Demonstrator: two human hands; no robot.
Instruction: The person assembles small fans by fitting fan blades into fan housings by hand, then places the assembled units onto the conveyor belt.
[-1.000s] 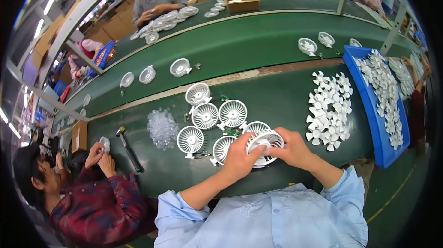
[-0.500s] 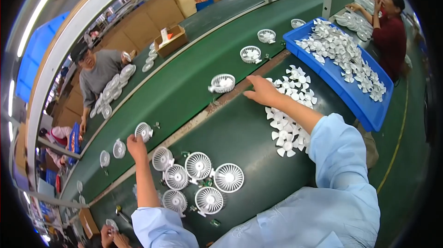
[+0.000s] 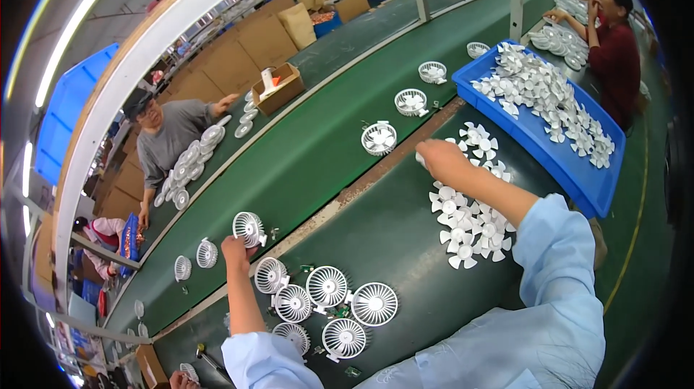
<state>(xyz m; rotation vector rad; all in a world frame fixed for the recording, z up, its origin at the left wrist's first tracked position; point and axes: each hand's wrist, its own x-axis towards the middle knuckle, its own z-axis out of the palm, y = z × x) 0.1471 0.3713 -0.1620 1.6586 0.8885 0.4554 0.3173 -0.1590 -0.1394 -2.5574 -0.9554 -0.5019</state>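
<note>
Along the green conveyor belt (image 3: 325, 194), near edge: one white fan housing (image 3: 249, 229), ribbed, tilted, a small component (image 3: 274, 232) just beside it; whether a wire joins them cannot be told.

Left hand (image 3: 235, 251): at the housing's lower rim, fingers bent and touching it; whether the grip is closed cannot be told.

Right hand (image 3: 442, 161): above the upper left edge of the loose blade pile (image 3: 463, 237), fingers curled well in, a pale bit showing at the tips; whether it is a blade cannot be told.

Work table (image 3: 390, 244), left of the blades: cluster of ribbed housings (image 3: 327, 286), six, several touching, with small green boards (image 3: 353, 372) among and beside them.

Farther right: blue tray (image 3: 567, 174) heaped with white blades. Farther up the belt: housings with blades lying in them (image 3: 379, 139).

Handling, as judged: best to hold the housing by its firm outer rim, sparing the thin ribs; to lift gently, lest a wire be tugged; to pinch one blade by its hub, since neighbours overlap and may cling; to glance at each hand in turn, the two being well apart.
</note>
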